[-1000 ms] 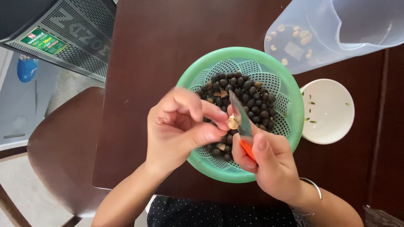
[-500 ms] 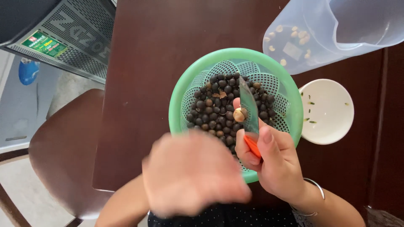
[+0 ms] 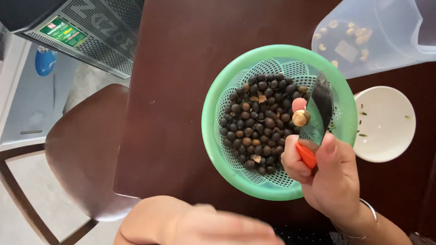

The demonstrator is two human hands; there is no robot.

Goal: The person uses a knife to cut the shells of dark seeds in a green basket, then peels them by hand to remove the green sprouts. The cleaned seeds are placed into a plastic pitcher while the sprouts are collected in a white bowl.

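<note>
My right hand grips a small knife with an orange handle, blade pointing up over a green mesh basket. A pale peeled seed sits against the blade, pinned by my thumb. The basket holds several small dark round seeds. My left hand is low at the bottom edge, blurred, away from the basket, and seems to hold nothing.
The basket rests on a dark brown table. A white bowl stands right of it. A clear plastic jug with pale peeled seeds lies at the top right. A brown chair stands left of the table.
My left hand has let go of the seed and dropped back to the bottom edge. The right hand keeps the knife with the pale seed on the blade.
</note>
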